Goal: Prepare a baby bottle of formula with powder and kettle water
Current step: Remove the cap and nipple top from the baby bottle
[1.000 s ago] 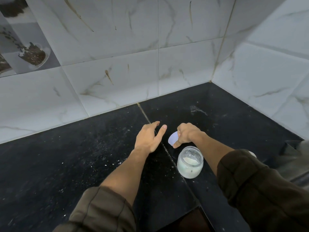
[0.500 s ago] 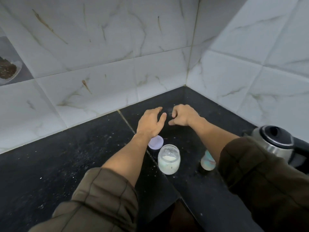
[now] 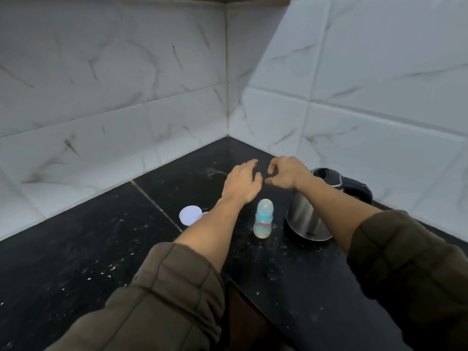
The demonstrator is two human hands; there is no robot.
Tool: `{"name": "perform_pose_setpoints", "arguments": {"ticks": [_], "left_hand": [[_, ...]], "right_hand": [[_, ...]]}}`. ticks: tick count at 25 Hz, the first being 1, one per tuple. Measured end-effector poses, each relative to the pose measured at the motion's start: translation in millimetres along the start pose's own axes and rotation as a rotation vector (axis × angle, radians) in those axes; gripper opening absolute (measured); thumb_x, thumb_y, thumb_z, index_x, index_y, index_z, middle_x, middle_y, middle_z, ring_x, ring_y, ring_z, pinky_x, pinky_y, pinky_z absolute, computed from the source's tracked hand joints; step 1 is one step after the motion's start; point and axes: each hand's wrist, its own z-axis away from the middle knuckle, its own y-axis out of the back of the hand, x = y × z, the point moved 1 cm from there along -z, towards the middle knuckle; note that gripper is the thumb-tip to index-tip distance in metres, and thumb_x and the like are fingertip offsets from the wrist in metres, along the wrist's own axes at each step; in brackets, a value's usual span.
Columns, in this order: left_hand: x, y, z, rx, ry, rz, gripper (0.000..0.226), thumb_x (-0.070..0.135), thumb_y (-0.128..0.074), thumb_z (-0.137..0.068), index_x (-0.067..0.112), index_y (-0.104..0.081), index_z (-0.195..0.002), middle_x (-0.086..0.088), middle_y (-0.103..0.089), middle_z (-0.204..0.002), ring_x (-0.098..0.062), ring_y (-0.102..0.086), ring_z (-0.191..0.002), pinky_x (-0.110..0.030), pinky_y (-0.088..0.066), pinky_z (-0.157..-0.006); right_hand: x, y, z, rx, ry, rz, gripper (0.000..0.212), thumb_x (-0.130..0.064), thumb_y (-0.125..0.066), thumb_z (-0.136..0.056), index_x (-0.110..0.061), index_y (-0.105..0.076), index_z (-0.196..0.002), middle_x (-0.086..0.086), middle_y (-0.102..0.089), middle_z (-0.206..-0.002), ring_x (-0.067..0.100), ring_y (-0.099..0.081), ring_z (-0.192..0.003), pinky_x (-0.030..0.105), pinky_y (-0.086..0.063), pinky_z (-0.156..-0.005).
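Figure: corner tabletop (image 3: 101, 236), head view. We are seeing both hands hovering empty beyond the baby bottle (image 3: 263, 219): the left hand (image 3: 241, 183) is holding its fingers relaxed and apart, the right hand (image 3: 286, 173) is curling loosely around nothing. The lid (image 3: 190, 215), pinched by the right hand a second ago, is now lying flat on the tabletop beside the left forearm, which is hiding the powder jar. The bottle is standing upright, teat fitted, just beside the kettle (image 3: 307, 219). We are judging the jar opened and the bottle as next needing uncapping.
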Motion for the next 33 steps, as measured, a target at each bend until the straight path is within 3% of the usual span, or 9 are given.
{"name": "perform_pose_setpoints", "arguments": {"ticks": [6, 9, 12, 16, 20, 24, 27, 33], "left_hand": [[-12, -37, 37, -0.132, 0.149, 0.07, 0.074, 0.027, -0.066, -0.092, 0.018, -0.038, -0.16, -0.003, -0.051, -0.156, -0.025, -0.044, -0.145, -0.042, -0.039, -0.117], [-24, -53, 51, -0.228, 0.227, 0.112, 0.09, 0.033, -0.079, -0.083, 0.019, -0.037, -0.16, -0.004, -0.052, -0.155, -0.025, -0.047, -0.143, -0.041, -0.041, -0.116], [-30, -71, 63, -0.256, 0.29, 0.153, 0.081, 0.047, -0.085, -0.076, 0.022, -0.052, -0.146, 0.0, -0.067, -0.132, -0.023, -0.062, -0.122, -0.041, -0.051, -0.103], [-34, -86, 71, -0.25, 0.349, 0.217, 0.061, 0.053, -0.084, -0.076, 0.026, -0.063, -0.126, 0.006, -0.072, -0.11, -0.017, -0.066, -0.105, -0.035, -0.054, -0.089], [-34, -91, 77, -0.222, 0.33, 0.294, 0.053, 0.061, -0.082, -0.075, 0.03, -0.07, -0.117, 0.01, -0.073, -0.099, -0.013, -0.068, -0.098, -0.037, -0.057, -0.089], [-33, -97, 81, -0.222, 0.285, 0.326, 0.043, 0.051, -0.083, -0.079, 0.03, -0.072, -0.116, 0.01, -0.075, -0.096, -0.013, -0.07, -0.095, -0.04, -0.058, -0.091], [-37, -97, 82, -0.228, 0.269, 0.355, 0.041, 0.043, -0.087, -0.079, 0.026, -0.073, -0.114, 0.011, -0.076, -0.096, -0.011, -0.071, -0.095, -0.04, -0.059, -0.092], [-41, -95, 82, -0.248, 0.268, 0.365, 0.048, 0.042, -0.092, -0.075, 0.023, -0.074, -0.115, 0.011, -0.077, -0.101, -0.008, -0.072, -0.098, -0.04, -0.059, -0.094]], "right_hand": [[6, -27, 20, -0.141, 0.019, 0.029, 0.054, -0.036, -0.08, -0.083, -0.021, -0.066, -0.132, 0.003, -0.07, -0.126, 0.026, -0.066, -0.117, 0.038, -0.053, -0.101], [2, -42, 19, -0.222, 0.032, 0.069, 0.059, -0.037, -0.078, -0.082, -0.022, -0.062, -0.137, 0.005, -0.069, -0.129, 0.027, -0.066, -0.116, 0.041, -0.054, -0.101], [-1, -61, 24, -0.265, 0.05, 0.159, 0.053, -0.044, -0.081, -0.078, -0.024, -0.066, -0.124, 0.005, -0.07, -0.117, 0.027, -0.066, -0.104, 0.041, -0.057, -0.09], [1, -71, 28, -0.222, 0.018, 0.155, 0.04, -0.038, -0.08, -0.078, -0.022, -0.069, -0.112, 0.006, -0.07, -0.11, 0.026, -0.067, -0.097, 0.039, -0.059, -0.081], [4, -64, 29, -0.242, -0.002, 0.149, 0.042, -0.041, -0.085, -0.073, -0.019, -0.072, -0.107, 0.004, -0.071, -0.102, 0.025, -0.068, -0.093, 0.033, -0.056, -0.074], [8, -66, 33, -0.228, 0.008, 0.185, 0.042, -0.044, -0.088, -0.07, -0.017, -0.068, -0.096, 0.002, -0.068, -0.093, 0.023, -0.067, -0.087, 0.032, -0.051, -0.067], [9, -63, 36, -0.262, 0.117, 0.255, 0.04, -0.042, -0.088, -0.073, -0.02, -0.076, -0.104, 0.001, -0.072, -0.098, 0.023, -0.066, -0.092, 0.036, -0.057, -0.077], [2, -56, 44, -0.349, 0.372, 0.413, 0.036, -0.026, -0.082, -0.083, -0.027, -0.072, -0.118, -0.003, -0.07, -0.116, 0.021, -0.062, -0.108, 0.04, -0.053, -0.093]]}}
